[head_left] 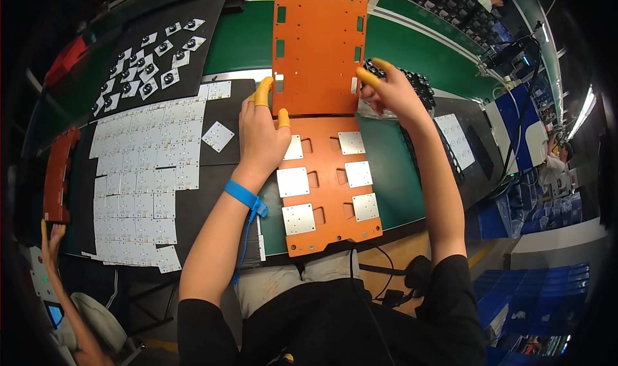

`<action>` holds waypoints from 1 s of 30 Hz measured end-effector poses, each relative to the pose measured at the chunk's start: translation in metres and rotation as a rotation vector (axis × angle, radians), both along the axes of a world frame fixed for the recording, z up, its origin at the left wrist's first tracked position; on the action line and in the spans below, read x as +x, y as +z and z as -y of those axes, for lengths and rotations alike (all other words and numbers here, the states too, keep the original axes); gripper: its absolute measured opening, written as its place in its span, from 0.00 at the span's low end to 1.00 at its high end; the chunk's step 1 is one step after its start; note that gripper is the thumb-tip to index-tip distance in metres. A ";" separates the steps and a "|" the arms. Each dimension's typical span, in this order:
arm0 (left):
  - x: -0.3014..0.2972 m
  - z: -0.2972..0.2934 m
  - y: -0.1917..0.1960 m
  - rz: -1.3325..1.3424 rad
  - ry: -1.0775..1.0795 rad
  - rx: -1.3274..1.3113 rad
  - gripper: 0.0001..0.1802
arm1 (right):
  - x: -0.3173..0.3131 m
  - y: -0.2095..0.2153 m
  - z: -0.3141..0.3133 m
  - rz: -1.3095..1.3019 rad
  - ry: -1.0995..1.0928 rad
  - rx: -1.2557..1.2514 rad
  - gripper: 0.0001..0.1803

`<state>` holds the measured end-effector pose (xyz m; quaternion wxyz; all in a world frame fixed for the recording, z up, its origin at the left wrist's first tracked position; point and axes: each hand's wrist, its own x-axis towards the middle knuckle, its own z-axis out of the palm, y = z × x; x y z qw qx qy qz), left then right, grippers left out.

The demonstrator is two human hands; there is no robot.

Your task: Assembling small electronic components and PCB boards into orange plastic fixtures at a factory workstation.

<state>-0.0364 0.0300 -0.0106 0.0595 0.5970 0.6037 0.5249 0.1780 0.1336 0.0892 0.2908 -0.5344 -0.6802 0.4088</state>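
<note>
An orange fixture lies in front of me as two plates. The far orange plate (318,51) has slots and small holes. The near orange plate (329,192) carries several square silvery-white boards (293,182) in two columns beside cut-outs. My left hand (262,131), with yellow finger cots and a blue wrist strap (243,195), rests at the left edge of the far plate, its thumb spread near the plate's lower corner. My right hand (393,89) is by that plate's right edge, yellow-capped fingers apart and slightly bent, nothing visible in them.
Left of the fixture, white square boards (138,186) lie in rows, one loose board (217,137) apart. Boards with black round parts (148,69) sit on a dark mat. Black parts in clear plastic (418,86) stand at right. A co-worker's hand (53,237) touches another orange fixture (59,173).
</note>
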 end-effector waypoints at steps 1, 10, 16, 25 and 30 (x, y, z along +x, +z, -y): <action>-0.001 0.001 0.000 -0.004 -0.002 0.003 0.31 | -0.008 0.003 -0.005 -0.067 0.003 -0.043 0.39; -0.007 -0.002 -0.007 0.213 0.015 0.203 0.19 | -0.013 0.011 -0.013 -0.417 0.103 -0.243 0.23; -0.015 -0.003 -0.001 0.322 0.052 0.347 0.17 | 0.041 -0.005 0.066 -1.011 0.291 -0.269 0.25; -0.009 -0.007 -0.006 0.399 0.006 0.308 0.18 | 0.109 -0.065 0.194 -1.138 0.558 -0.446 0.36; -0.011 -0.007 -0.007 0.390 -0.001 0.284 0.18 | 0.115 -0.068 0.215 -0.981 0.553 -0.615 0.31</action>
